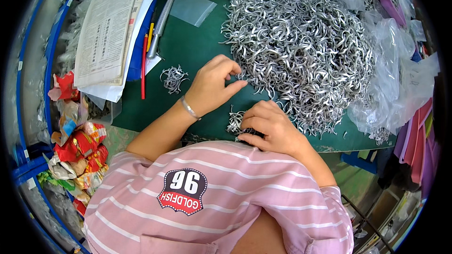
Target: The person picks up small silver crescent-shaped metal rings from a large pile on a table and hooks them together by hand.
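Observation:
A large pile of small curved silver-grey metal strips (301, 51) spreads over the green tabletop (207, 37). At its left edge is my left hand (214, 84), forefinger curled and thumb apart from it; a strip shows beside the fingertips, and the other fingers are hidden. My right hand (273, 127) lies by the table's near edge, its fingers and thumb curled round part of a small cluster of strips (234, 123). The hand covers some of that cluster. Left of my left hand lies a separate small heap of strips (174, 80).
Printed papers (106, 33), a red pen (144, 66) and a grey-handled knife (162, 23) lie at the left. Clear plastic bags (391, 80) crowd the right side, and a flat clear bag (193, 9) lies at the back. Crumpled wrappers (82, 146) fill the lower left.

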Demonstrator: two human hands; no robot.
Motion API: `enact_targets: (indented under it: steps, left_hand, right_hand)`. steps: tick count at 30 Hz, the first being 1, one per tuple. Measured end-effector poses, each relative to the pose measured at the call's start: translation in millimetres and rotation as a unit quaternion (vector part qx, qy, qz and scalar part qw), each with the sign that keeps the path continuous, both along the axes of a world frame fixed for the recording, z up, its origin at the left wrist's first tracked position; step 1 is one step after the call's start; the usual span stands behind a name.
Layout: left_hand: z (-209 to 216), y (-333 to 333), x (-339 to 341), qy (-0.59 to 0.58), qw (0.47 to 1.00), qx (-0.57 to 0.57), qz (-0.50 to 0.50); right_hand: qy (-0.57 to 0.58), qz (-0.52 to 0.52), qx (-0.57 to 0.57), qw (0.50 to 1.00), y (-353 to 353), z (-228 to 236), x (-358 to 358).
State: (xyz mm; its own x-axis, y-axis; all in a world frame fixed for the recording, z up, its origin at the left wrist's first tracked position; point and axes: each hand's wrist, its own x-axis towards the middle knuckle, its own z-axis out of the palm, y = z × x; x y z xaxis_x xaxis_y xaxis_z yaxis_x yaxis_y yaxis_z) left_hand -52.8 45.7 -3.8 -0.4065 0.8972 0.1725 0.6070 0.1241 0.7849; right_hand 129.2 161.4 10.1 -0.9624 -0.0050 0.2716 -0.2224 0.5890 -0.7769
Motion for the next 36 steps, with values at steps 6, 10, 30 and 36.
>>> enact_targets:
  steps: [6,10,30,36]
  left_hand:
    - [-14,8,4,0.099,0.994,-0.02,0.042]
    - [-14,1,-6,0.007,0.997,-0.006,0.073]
    - [8,-21,24,-0.438,0.899,0.029,-0.005]
    - [8,-23,29,-0.355,0.931,0.09,0.012]
  right_hand:
    - [-0.001,-0.075,-0.016,0.997,1,0,1]
    - [0.004,-0.102,-0.027,0.994,2,-5,0]
    - [0.071,-0.205,-0.061,0.974,1,-6,-14]
    - [0.032,-0.235,-0.15,0.96,-7,-6,-11]
